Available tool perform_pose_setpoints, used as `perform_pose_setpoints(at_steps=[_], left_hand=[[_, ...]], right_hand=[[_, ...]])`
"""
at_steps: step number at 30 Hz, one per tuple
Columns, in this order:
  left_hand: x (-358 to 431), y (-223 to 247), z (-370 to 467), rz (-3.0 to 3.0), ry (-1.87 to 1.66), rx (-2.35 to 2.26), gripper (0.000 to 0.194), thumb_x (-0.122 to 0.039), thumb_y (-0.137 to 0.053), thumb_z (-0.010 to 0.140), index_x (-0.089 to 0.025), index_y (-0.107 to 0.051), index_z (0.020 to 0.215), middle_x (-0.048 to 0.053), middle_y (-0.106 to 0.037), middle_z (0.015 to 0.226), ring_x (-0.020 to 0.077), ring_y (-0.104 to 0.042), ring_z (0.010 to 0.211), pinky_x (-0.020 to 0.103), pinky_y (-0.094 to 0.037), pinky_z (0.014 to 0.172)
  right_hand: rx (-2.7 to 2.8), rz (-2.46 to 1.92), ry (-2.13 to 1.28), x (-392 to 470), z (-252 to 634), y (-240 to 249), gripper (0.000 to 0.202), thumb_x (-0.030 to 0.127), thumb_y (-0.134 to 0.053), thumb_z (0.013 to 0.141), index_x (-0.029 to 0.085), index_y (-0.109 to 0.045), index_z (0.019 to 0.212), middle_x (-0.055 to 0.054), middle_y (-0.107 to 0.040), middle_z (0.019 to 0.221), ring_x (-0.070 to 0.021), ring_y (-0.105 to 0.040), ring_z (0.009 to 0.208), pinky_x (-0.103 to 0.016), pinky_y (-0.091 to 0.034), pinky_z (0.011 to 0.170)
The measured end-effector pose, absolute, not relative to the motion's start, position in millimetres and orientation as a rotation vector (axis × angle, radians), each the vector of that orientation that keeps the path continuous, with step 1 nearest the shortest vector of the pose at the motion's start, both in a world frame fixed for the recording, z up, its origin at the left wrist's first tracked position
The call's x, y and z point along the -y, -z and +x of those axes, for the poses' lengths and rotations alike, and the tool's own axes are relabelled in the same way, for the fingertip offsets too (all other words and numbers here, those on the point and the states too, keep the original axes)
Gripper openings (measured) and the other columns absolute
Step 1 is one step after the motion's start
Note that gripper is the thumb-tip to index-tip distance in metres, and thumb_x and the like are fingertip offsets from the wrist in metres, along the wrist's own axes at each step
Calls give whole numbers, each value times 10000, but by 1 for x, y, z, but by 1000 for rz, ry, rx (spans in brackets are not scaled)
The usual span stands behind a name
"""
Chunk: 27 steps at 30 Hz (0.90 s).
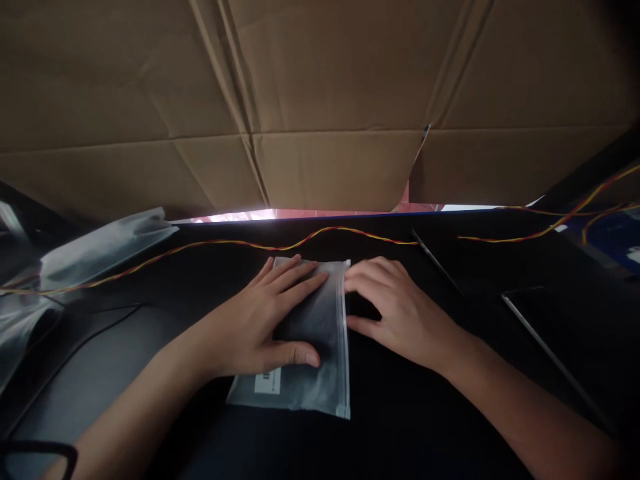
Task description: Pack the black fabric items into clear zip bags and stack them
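Note:
A translucent zip bag (327,373) lies flat on the black table, its zip strip along the right edge. At its lower left it carries a white barcode label (267,381). My left hand (277,313) rests flat across the bag, fingers spread and thumb held apart, covering much of its left side. At the zip edge is my right hand (387,303), with its fingers curled and a gap between thumb and forefinger. Its fingertips touch or nearly touch that edge; nothing shows between them.
A cardboard sheet (330,87) stands behind the black table (400,427). A twisted red-yellow wire (240,244) runs across the back. More plastic bags (107,243) and a black cable (75,350) lie left. Two dark flat objects, one a slab with a shiny edge (545,347), lie right.

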<state>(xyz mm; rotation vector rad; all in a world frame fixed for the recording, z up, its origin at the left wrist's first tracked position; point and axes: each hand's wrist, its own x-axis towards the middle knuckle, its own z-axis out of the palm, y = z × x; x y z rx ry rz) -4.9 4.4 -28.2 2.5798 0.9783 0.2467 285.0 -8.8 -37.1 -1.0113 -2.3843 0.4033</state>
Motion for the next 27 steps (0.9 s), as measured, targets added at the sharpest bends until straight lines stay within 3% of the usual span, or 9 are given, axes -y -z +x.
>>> perform_pose_setpoints(at_steps=[4,7,9,11,13,15,17,21,27], left_hand=[[2,33,1,2607,-236,-855,1222,-865,-754,805,-338,-203,1761,159,-285,1811,523,-180,1669,816,-85,1315],[3,33,4,2610,-229,-790,1248,-862,-785,777,-339,-218,1758,158,-297,1808,540,-187,1663,828,-100,1305],[2,28,4,2609,-236,-798,1168,-872,-744,808,-342,-285,1742,159,-359,1780,541,-270,1635,839,-94,1295],[0,21,4,2604,-261,-840,933,-841,-632,925,-346,-420,1686,150,-505,1680,498,-437,1541,825,-148,1287],[-2,14,4,2595,-301,-899,655,-737,-504,1052,-327,-599,1555,131,-661,1468,411,-595,1346,758,-304,1246],[-2,10,6,2578,-352,-977,500,-607,-454,1113,-275,-724,1372,119,-711,1280,347,-638,1184,647,-450,1149],[-1,11,10,2541,-420,-1060,425,-533,-485,1116,-234,-738,1281,117,-709,1262,331,-635,1176,566,-508,1080],[5,23,22,2426,-499,-1088,375,-444,-553,1109,-250,-636,1418,81,-704,1389,297,-631,1291,497,-499,1124],[18,23,32,2163,-770,-1166,273,-367,-601,1097,-332,-640,1366,-4,-698,1132,183,-683,1042,356,-531,935]], right_hand=[[2206,-1142,-313,13,278,54,822,302,-1001,756,215,-471,1380,-180,-568,1405,-371,-601,1315,-582,-525,1101],[2280,-1183,-363,13,275,58,965,296,-982,787,207,-373,1530,-192,-538,1490,-381,-560,1388,-612,-490,1141],[2303,-1210,-464,9,280,54,912,337,-956,827,219,-407,1545,-163,-575,1487,-360,-579,1370,-604,-491,1140],[2282,-1233,-563,3,290,47,740,371,-930,863,239,-532,1473,-113,-643,1424,-317,-619,1317,-547,-515,1116],[2220,-1275,-630,-3,299,40,433,328,-853,943,244,-665,1324,-65,-714,1293,-250,-685,1169,-443,-561,1017],[2191,-1310,-680,-6,302,36,162,254,-730,1028,237,-746,1189,-37,-754,1152,-197,-713,1009,-370,-568,905],[2195,-1324,-718,-4,298,34,159,223,-645,1068,233,-784,1145,-31,-769,1079,-184,-715,942,-355,-552,856],[2093,-1313,-825,4,279,36,184,299,-633,1075,228,-803,1089,-34,-779,1027,-188,-720,915,-352,-538,824],[1614,-1264,-1529,11,266,36,233,455,-695,1019,228,-703,964,58,-598,704,-105,-580,511,-223,-436,432]])
